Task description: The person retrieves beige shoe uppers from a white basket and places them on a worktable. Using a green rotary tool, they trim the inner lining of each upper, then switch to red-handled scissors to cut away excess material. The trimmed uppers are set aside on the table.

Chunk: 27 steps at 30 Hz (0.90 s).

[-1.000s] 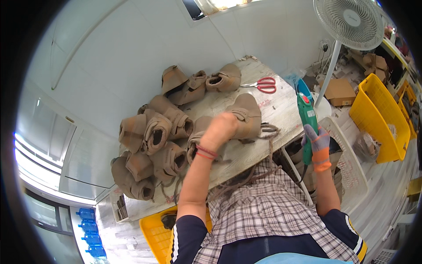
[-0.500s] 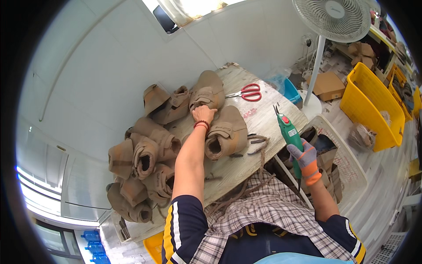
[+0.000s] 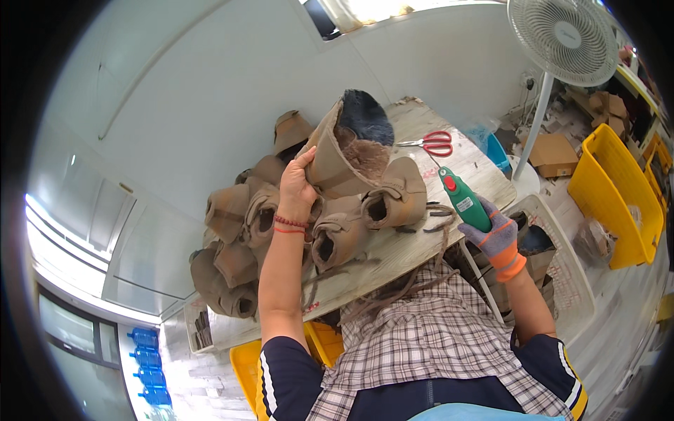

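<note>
- Held shoe upper (image 3: 351,151): brown outside, raised above the worktop (image 3: 481,165), with its wide opening turned toward the camera. Fleecy brownish lining and a dark blue-grey inner section are visible.
- Left hand (image 3: 298,191): bare. Fingers closed on the near left side of the upper, thumb against its outer face; the other fingertips are partly hidden.
- Right hand (image 3: 493,238): in a grey and orange glove. Fingers wrapped around the lower body of a green hand tool (image 3: 463,200) with a red button; its thin tip points up and left. Whether the tip touches anything cannot be told.
- Scissors (image 3: 437,143): red-handled, lying on the worktop just right of the held upper.
- Two shoe uppers (image 3: 404,193) standing side by side below the held one, openings toward the person.
- Pile of shoe uppers (image 3: 232,263): at the left of the worktop, stacked and overlapping.
- Brown strips (image 3: 444,235): trailing over the front edge onto the plaid apron (image 3: 421,330).
- White crate (image 3: 572,291): beside the worktop at right, brown pieces inside.
- Farther right: white fan (image 3: 567,35), cardboard box (image 3: 552,156) and yellow bin (image 3: 618,203).
</note>
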### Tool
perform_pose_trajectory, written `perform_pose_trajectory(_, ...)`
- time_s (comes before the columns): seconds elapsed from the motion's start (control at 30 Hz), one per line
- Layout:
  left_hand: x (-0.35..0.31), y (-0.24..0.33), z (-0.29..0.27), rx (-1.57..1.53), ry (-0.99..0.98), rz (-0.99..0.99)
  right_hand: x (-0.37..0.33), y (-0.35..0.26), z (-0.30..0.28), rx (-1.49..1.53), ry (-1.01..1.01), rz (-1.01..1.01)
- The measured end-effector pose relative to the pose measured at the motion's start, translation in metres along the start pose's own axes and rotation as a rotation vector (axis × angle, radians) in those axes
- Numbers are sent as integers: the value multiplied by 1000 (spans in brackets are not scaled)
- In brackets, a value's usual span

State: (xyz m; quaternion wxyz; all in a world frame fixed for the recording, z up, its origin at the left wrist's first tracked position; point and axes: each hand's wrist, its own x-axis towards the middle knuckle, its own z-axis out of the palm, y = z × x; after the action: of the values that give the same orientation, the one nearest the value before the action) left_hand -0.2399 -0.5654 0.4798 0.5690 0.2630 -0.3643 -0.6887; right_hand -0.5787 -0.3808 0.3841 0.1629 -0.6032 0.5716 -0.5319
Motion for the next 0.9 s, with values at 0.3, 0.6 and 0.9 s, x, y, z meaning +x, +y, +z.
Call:
perform_pose_trajectory(0.3,-11,10,-45,-379,-179,-202,-2,-16,-2,-319,31,-299)
perform_pose_trajectory(0.6,42,-44,-12,745,-55,143,-8,9,13,-233,66,-175)
perform_pose_trajectory(0.9,115,-36,-81,575,408,-8,-11,35,13,-236,1,-5)
